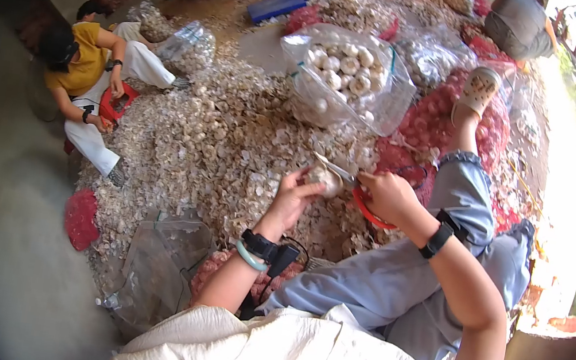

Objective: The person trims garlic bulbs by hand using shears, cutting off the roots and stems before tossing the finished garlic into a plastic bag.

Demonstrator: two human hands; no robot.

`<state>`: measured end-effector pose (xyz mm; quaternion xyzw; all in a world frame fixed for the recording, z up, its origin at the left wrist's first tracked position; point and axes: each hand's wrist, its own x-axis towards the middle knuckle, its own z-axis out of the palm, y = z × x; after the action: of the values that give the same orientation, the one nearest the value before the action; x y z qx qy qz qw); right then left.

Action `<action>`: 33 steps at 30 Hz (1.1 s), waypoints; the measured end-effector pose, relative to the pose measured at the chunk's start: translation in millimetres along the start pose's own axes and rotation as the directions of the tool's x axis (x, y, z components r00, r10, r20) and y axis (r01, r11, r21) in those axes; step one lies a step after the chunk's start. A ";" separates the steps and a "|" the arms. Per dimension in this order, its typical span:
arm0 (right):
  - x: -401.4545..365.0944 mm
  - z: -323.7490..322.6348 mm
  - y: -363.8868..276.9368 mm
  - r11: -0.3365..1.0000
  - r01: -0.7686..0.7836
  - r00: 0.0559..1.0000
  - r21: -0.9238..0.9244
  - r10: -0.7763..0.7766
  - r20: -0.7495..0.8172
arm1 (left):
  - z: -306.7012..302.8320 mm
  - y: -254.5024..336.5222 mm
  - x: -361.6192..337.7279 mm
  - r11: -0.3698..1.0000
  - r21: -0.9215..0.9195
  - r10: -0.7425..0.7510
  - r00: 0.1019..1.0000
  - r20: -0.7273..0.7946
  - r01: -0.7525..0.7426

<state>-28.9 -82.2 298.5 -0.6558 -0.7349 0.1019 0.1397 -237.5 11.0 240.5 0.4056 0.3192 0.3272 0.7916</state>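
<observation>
A whitish garlic bulb (325, 181) sits in the fingers of my left hand (290, 199), which are closed around it. My right hand (390, 196) grips a pair of scissors (336, 168) with red handles. The metal blades point left and lie against the top of the bulb. Just beyond my hands stands a clear plastic bag (395, 96) holding many white garlic bulbs (348, 65). Under and around my hands lies a thick heap of dry garlic skins and trimmings (234, 144).
A co-worker in a yellow top (90, 49) sits at the left, with a red item at their hands. Red mesh sacks of garlic (420, 129) lie by my outstretched leg. A blue dustpan (277, 7) is at the back. A clear plastic bag (158, 265) lies at my left.
</observation>
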 end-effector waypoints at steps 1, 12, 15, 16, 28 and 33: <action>0.6 0.3 1.8 1.000 -0.022 1.000 0.022 0.022 -0.010 | -2.9 -2.1 1.1 0.999 -0.036 0.023 0.999 -0.032 -0.024; 5.2 -2.6 6.9 0.914 0.013 0.990 0.405 0.045 -0.135 | -25.3 -3.0 12.2 0.946 -0.312 0.088 0.996 -0.033 -0.094; 0.5 4.9 5.8 0.963 0.016 0.974 0.270 0.046 -0.224 | -23.5 -0.8 11.4 0.937 -0.337 0.088 0.995 -0.036 -0.095; -0.6 4.7 5.9 0.983 0.001 0.981 0.186 0.035 -0.192 | -23.2 -0.6 11.0 0.936 -0.338 0.090 0.995 -0.034 -0.096; -3.4 13.7 5.6 0.998 0.039 0.996 0.056 -0.034 -0.087 | -1.7 10.3 6.5 0.951 -0.237 0.212 0.977 0.024 -0.201; -3.1 7.6 2.6 0.990 -0.099 0.994 0.098 0.095 0.045 | -0.8 7.4 9.5 0.952 -0.225 0.206 0.978 -0.033 -0.208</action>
<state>-28.7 -84.6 290.3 -0.6807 -0.6987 0.1586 0.1526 -234.6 22.1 244.1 0.3422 0.2392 0.4445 0.7925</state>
